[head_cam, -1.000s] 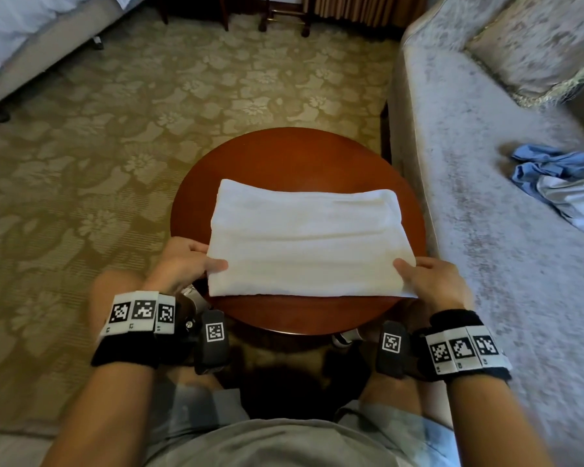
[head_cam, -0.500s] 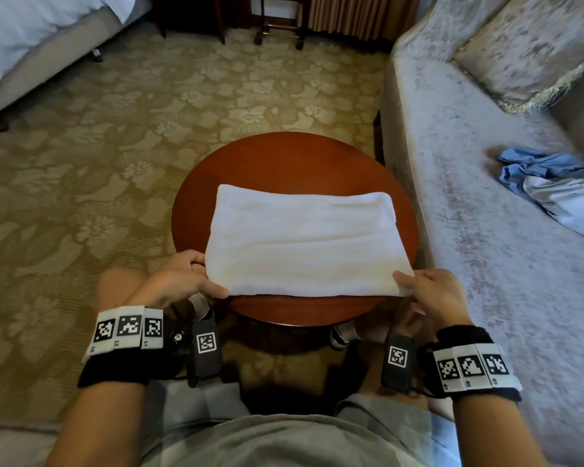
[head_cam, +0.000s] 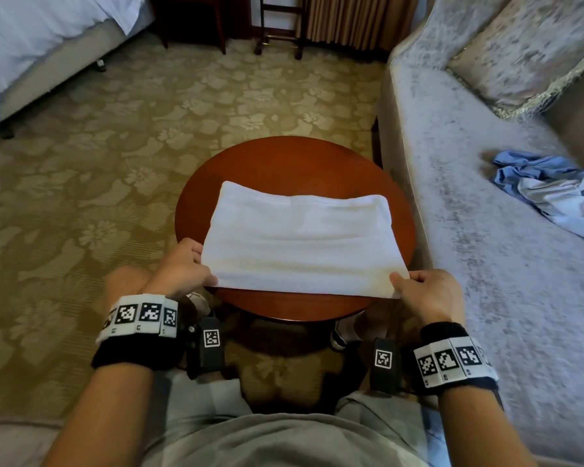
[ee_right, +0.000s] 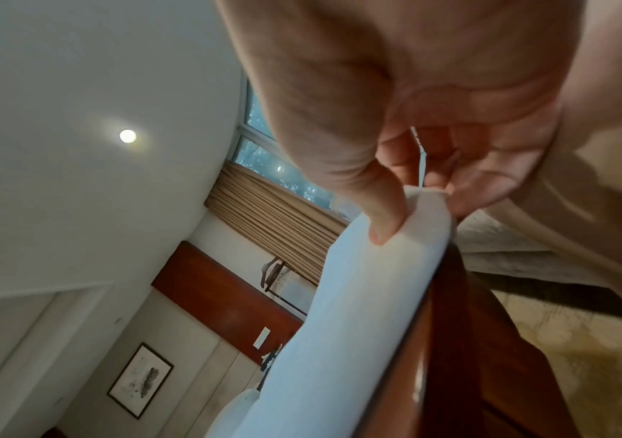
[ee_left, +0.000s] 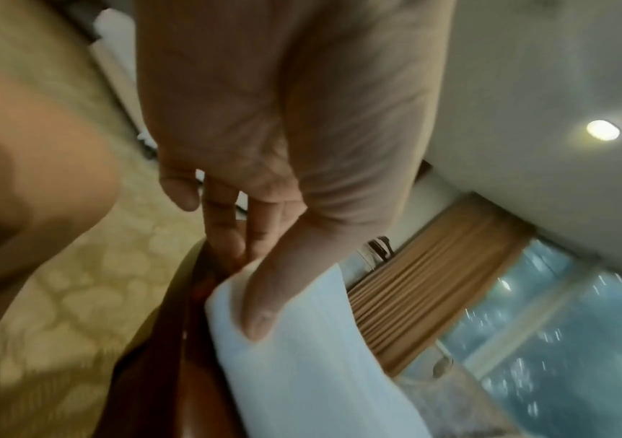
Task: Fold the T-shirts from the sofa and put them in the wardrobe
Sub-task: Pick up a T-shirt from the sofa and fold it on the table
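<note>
Hands slid nearer; left hand (head_cam: 182,267), right hand (head_cam: 425,291) pinch white T-shirt (head_cam: 300,241) corners.

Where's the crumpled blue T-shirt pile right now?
Head view, far right: the crumpled blue T-shirt pile lies on the grey velvet sofa seat, right of the round wooden table.
</note>
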The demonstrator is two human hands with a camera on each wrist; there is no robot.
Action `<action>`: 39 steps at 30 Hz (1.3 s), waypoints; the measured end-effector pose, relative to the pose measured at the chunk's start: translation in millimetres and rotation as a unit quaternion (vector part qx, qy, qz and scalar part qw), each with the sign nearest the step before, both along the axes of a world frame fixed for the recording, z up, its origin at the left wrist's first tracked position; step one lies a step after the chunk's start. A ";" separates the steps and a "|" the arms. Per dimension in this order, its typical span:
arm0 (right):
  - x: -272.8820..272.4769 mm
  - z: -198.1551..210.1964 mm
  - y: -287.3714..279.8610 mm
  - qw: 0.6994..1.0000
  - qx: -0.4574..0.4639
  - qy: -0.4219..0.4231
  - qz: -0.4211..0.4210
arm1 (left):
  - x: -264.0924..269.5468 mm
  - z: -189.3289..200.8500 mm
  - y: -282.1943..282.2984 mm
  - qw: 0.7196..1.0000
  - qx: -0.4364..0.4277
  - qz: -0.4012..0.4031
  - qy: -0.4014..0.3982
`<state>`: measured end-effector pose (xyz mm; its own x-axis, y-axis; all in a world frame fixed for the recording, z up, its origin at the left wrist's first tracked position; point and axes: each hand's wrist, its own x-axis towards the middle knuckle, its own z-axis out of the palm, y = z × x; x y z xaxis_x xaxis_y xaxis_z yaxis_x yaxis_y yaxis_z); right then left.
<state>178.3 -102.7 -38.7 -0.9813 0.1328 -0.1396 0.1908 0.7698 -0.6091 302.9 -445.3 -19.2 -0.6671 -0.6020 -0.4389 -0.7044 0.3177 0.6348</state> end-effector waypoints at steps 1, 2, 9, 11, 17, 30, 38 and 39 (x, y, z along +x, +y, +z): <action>-1.3 -1.0 1.2 1.000 -0.012 -0.016 0.000 | 2.2 1.1 -1.4 0.998 0.060 0.008 0.026; -1.9 -0.3 0.9 0.999 -0.027 -0.026 0.000 | 4.5 2.8 -2.8 0.992 0.116 0.014 0.051; 0.8 9.3 -7.6 0.991 -0.112 -0.075 0.003 | 10.9 -6.7 -11.6 0.989 0.124 0.032 0.076; -0.6 5.6 -7.9 0.992 -0.099 -0.076 -0.001 | 10.7 -7.9 -12.4 0.990 0.100 0.043 0.085; -0.4 1.3 -9.4 0.997 -0.048 -0.057 -0.021 | 10.1 -12.6 -17.4 0.993 0.081 0.036 0.074; -24.8 -3.4 -104.4 0.927 0.175 -0.012 0.332 | -65.0 -13.2 42.3 0.915 -0.258 -0.308 -0.037; -51.0 -18.2 -84.1 0.923 0.255 -0.139 0.254 | -75.2 -37.5 28.3 0.901 -0.268 -0.318 -0.125; -55.8 -17.6 -81.8 0.927 0.248 -0.144 0.243 | -78.5 -36.3 27.1 0.901 -0.269 -0.314 -0.127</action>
